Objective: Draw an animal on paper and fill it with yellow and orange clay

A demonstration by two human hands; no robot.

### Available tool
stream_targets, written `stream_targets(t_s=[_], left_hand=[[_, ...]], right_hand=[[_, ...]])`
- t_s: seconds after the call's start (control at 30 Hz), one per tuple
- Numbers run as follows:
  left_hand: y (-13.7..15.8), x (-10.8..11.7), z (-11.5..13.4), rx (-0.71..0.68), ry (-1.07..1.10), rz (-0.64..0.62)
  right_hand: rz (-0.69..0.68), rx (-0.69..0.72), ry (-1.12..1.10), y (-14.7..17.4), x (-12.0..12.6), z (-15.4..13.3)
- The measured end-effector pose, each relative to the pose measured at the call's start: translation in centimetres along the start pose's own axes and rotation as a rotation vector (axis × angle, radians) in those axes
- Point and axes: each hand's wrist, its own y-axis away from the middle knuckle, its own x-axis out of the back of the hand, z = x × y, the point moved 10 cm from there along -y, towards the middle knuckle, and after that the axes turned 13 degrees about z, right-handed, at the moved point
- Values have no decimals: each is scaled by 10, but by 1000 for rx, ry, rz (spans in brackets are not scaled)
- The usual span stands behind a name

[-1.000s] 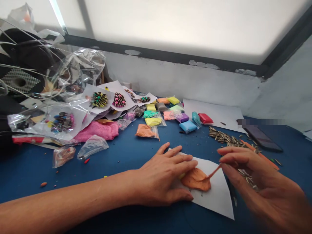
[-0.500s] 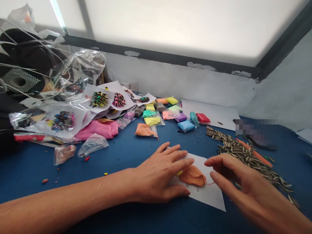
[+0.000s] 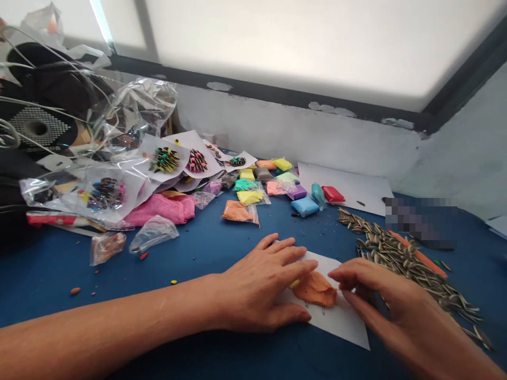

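Note:
A flattened patch of orange modelling clay point(image 3: 315, 289) lies on a white paper sheet point(image 3: 348, 328) that has small pencil marks below the clay. My left hand point(image 3: 265, 285) rests flat on the sheet, fingers spread, covering its left side and touching the clay's edge. A bit of yellow clay point(image 3: 294, 283) peeks out beneath its fingers. At the clay's right end, the thumb and index finger of my right hand point(image 3: 380, 295) come together in a pinch on the edge, where a thin orange strand was. The fingertips partly hide this spot.
Striped sunflower seeds point(image 3: 412, 269) are heaped at right, with an orange stick point(image 3: 425, 259) among them. Behind lie coloured clay packets point(image 3: 304, 206) and an opened orange packet point(image 3: 240, 211). Papers with seed-and-clay pieces point(image 3: 166, 159), a pink cloth point(image 3: 162, 209) and plastic bags point(image 3: 154, 235) fill the left.
My right hand has moved slightly left, its thumb and index finger closing at the clay's right end. The thin strand no longer shows. My left hand stays flat on the paper.

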Motion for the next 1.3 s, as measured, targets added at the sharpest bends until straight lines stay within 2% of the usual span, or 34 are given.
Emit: stream_targets(t_s=[0.27, 0.47, 0.57, 0.73, 0.83, 0.87, 0.9, 0.97, 1.03, 1.1, 1.17, 1.3], left_hand=[[0, 0, -1, 0, 1, 2], [0, 0, -2, 11, -5, -9], [-1, 0, -2, 12, 6, 0], [-1, 0, -3, 20, 19, 4], [-1, -1, -5, 30, 22, 2], [-1, -1, -5, 34, 24, -1], [-1, -1, -5, 37, 25, -5], [-1, -1, -5, 42, 24, -15], [-2, -1, -3, 39, 17, -22], [-2, 1, 0, 31, 18, -26], [-1, 2, 2, 28, 27, -24], [-1, 5, 4, 12, 34, -6]], right_hand=[[71, 206, 98, 1, -3, -19], [73, 289, 244, 8, -10, -18], [88, 285, 297, 8, -10, -19], [218, 186, 331, 1, 9, -13], [296, -41, 293, -3, 31, 10], [339, -137, 226, -3, 41, 19], [318, -237, 127, -2, 42, 28], [370, -350, -106, -1, 50, 34], [299, -384, -252, -2, 42, 31], [144, -376, -283, -2, 26, 26], [26, -376, -250, 2, 11, 26], [-69, -374, -122, 8, -2, 41]])
